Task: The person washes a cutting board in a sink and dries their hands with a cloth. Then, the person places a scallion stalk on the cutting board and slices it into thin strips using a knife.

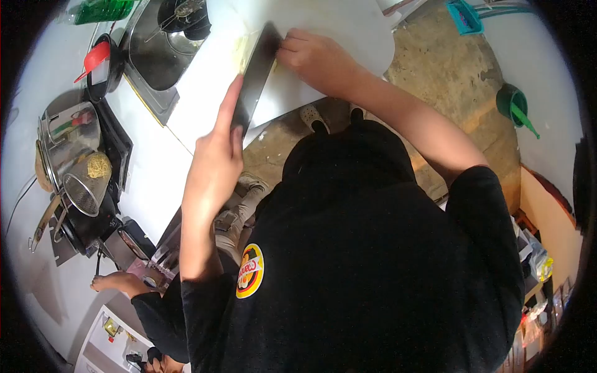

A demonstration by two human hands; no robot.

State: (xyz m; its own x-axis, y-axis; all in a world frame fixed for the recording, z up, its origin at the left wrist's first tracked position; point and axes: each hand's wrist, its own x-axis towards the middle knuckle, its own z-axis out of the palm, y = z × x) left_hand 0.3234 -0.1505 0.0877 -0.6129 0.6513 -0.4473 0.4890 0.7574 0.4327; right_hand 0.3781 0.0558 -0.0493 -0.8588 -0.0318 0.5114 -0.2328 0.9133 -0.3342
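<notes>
My left hand holds a wide dark-bladed knife, its index finger stretched along the blade and its thumb on the near side. The blade slants across the white worktop. My right hand is curled beside the far part of the blade, fingertips bent down at its right side. A little pale yellow shows under those fingers, but what they hold is mostly hidden. Pale yellowish pieces lie left of the blade.
A metal sink holds dark pans. Further left are a red scoop, a green bottle and a strainer near noodles. A co-worker's hand is at lower left. Green dustpan and bucket stand right.
</notes>
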